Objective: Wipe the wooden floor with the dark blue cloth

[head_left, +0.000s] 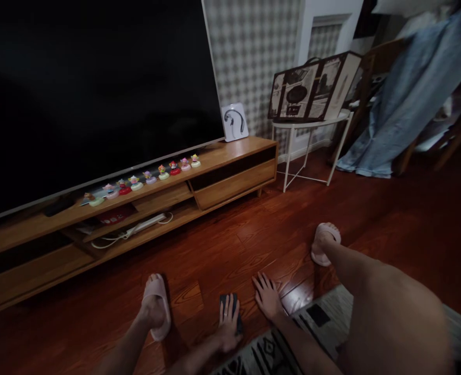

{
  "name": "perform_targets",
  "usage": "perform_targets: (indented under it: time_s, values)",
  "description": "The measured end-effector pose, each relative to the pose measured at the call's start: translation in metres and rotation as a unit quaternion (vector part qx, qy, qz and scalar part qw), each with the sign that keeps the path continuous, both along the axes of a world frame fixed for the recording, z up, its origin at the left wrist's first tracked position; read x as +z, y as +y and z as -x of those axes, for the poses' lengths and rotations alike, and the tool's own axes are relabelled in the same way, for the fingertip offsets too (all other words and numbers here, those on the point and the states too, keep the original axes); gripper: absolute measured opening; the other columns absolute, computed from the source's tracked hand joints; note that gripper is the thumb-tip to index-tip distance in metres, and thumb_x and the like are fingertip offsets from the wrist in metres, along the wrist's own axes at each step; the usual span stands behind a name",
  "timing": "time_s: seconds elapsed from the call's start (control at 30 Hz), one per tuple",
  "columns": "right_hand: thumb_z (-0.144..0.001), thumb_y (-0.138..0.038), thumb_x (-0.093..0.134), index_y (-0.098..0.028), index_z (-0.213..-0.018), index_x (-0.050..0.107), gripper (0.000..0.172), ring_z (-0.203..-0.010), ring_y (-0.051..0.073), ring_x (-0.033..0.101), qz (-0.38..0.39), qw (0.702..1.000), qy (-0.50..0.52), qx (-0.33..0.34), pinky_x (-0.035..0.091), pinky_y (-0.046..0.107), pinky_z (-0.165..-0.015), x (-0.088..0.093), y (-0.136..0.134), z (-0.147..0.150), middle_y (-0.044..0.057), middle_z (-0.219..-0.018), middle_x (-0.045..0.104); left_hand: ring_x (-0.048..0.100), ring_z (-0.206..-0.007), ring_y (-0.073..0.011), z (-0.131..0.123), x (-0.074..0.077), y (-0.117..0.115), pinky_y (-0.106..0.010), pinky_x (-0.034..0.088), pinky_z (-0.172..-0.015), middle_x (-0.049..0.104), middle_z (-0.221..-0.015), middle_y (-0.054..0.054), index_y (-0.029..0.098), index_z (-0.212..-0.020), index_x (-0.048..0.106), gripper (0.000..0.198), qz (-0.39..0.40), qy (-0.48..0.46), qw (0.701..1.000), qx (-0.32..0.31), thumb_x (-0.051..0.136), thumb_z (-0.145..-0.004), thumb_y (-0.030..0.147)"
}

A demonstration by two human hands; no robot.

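My left hand [228, 320] lies with its fingers stretched over a dark flat object [239, 325] on the wooden floor [222, 255]; a ring shows on one finger. What the dark object is I cannot make out. To its right, my right hand [267, 297] rests palm down on the bare boards, fingers spread, holding nothing. A patterned grey rug [337, 307] reaches under both forearms.
My slippered feet [158, 307] [324, 242] stand on either side. Ahead runs a wooden TV cabinet [236, 185] with small figurines [163, 172] and a large television [98, 83]. A white side table [312, 124] holds a suitcase-like box [312, 91]; jeans [406, 104] hang at the right.
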State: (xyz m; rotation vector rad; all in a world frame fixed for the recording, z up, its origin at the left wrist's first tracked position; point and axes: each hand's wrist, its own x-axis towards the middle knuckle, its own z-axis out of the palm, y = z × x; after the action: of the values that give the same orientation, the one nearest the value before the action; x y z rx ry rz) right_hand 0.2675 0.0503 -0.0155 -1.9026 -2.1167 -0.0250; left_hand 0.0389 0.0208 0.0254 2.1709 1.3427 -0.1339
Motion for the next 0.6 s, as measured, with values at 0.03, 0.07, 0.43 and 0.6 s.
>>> perform_targets:
  time_s: [0.03, 0.07, 0.43, 0.6]
  values:
    - [-0.087, -0.02, 0.044, -0.027, -0.147, 0.053, 0.061, -0.146, 0.029, 0.036, -0.006, 1.0, 0.0, 0.001, 0.026, 0.051, -0.116, -0.003, 0.001, -0.001, 0.007, -0.155, 0.049, 0.018, -0.155, -0.0368, 0.003, -0.001, -0.003, -0.065, 0.022, -0.124, 0.023, -0.169, -0.013, 0.031, -0.155, 0.034, 0.082, -0.015, -0.003, 1.0, -0.002, 0.069, -0.081, 0.043]
    - [-0.087, -0.02, 0.044, -0.028, -0.147, 0.053, 0.062, -0.146, 0.03, 0.036, -0.01, 1.0, 0.001, 0.001, 0.026, 0.051, -0.116, -0.006, 0.002, -0.001, 0.007, -0.155, 0.049, 0.006, -0.157, -0.0349, 0.008, -0.002, -0.006, -0.063, 0.014, -0.127, 0.012, -0.171, -0.01, 0.032, -0.158, 0.026, 0.09, -0.027, -0.007, 1.0, -0.009, 0.069, -0.08, 0.041]
    - [-0.087, -0.019, 0.044, -0.03, -0.148, 0.052, 0.062, -0.145, 0.029, 0.038, 0.017, 1.0, -0.006, -0.003, 0.029, 0.051, -0.115, 0.003, -0.002, -0.002, 0.006, -0.157, 0.047, 0.02, -0.155, -0.0171, 0.059, -0.003, 0.053, -0.049, 0.017, -0.129, 0.028, -0.167, -0.002, 0.031, -0.155, 0.035, 0.077, -0.149, -0.039, 0.988, 0.003, 0.041, -0.081, 0.008]
    - [-0.088, -0.02, 0.044, -0.03, -0.148, 0.052, 0.061, -0.146, 0.03, 0.036, 0.021, 1.0, -0.004, 0.001, 0.027, 0.051, -0.117, -0.002, -0.002, -0.004, 0.006, -0.156, 0.048, 0.029, -0.152, -0.0186, 0.102, 0.022, 0.08, -0.047, 0.025, -0.125, 0.042, -0.162, 0.001, 0.034, -0.149, 0.045, 0.074, -0.198, 0.021, 0.97, 0.142, 0.046, -0.078, 0.014]
